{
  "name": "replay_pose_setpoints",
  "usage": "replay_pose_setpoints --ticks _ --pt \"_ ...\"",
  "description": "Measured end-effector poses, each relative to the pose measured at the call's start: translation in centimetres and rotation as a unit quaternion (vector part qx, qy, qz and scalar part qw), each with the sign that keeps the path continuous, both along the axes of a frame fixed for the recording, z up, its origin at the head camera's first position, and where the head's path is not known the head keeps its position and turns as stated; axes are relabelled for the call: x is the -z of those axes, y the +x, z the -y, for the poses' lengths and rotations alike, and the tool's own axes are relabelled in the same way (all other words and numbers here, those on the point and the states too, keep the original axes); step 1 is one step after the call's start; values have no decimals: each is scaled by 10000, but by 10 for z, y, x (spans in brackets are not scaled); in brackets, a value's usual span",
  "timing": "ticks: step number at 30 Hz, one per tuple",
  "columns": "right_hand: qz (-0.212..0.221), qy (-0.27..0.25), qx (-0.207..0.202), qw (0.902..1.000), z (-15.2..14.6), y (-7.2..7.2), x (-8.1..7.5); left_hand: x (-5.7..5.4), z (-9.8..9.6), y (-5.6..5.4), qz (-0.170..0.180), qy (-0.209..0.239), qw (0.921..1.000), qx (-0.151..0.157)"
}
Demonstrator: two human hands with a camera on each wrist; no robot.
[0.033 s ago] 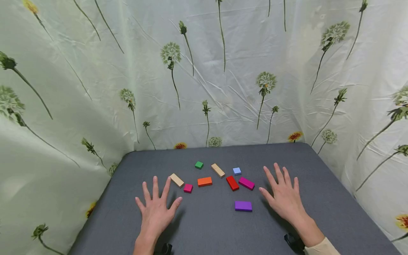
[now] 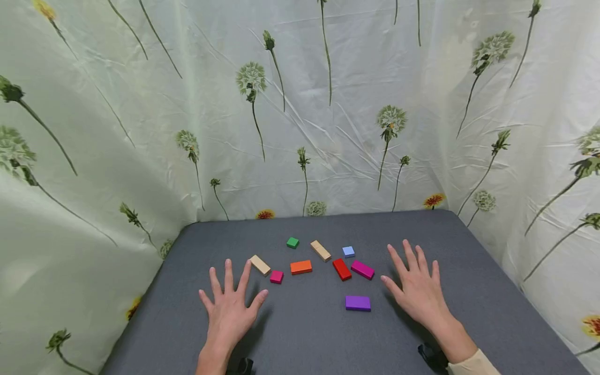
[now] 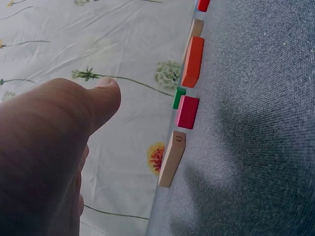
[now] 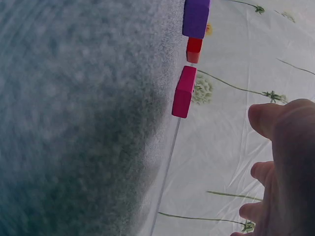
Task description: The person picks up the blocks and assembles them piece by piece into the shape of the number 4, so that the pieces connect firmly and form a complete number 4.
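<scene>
My left hand (image 2: pixel 229 315) hovers above the grey table with fingers spread, holding nothing. Its index fingertip overlaps the end of a plain wooden block (image 2: pixel 260 265) in the head view; the left wrist view shows the hand apart from that block. Just right of it lies a small pink block (image 2: pixel 276 277). My right hand (image 2: pixel 419 291), also spread and holding nothing, is raised over the table's right side. Nearest to it are a magenta block (image 2: pixel 363 269) and a purple block (image 2: pixel 358 303). A red block (image 2: pixel 341 269) lies beside the magenta one.
Between the hands lie an orange block (image 2: pixel 301 267) and a second wooden block (image 2: pixel 321 250). Farther back are a small green block (image 2: pixel 292 242) and a small light blue block (image 2: pixel 348 251). A flower-patterned curtain (image 2: pixel 347 135) hangs behind and beside the table (image 2: pixel 300 338).
</scene>
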State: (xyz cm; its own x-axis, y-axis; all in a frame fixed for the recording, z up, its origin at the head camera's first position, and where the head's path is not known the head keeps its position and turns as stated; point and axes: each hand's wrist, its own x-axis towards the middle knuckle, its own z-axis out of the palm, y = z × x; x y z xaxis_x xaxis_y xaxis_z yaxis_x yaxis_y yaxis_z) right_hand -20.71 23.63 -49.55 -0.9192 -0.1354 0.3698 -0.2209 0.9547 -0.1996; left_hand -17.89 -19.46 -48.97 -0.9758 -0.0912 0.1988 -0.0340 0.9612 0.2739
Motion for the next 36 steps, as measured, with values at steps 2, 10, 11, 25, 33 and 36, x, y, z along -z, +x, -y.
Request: replay_pose_setpoints --ticks 2,10,11,25,33,36 --pt "-3 -30 -19 10000 -1 -1 0 0 0 0 26 36 10000 26" --pt "6 -55 -94 9999 -4 -1 3 1 0 1 173 23 9998 104" --pt "2 -53 -103 9999 -4 -1 3 1 -1 1 155 32 9998 109" --pt "-71 -26 -121 9999 -2 -1 3 3 -6 -1 90 -53 9999 123" --pt "86 -42 -320 9994 4 0 0 4 -20 0 160 189 9995 181" --pt "220 -102 -539 9982 9 2 0 4 -29 1 227 536 9978 308"
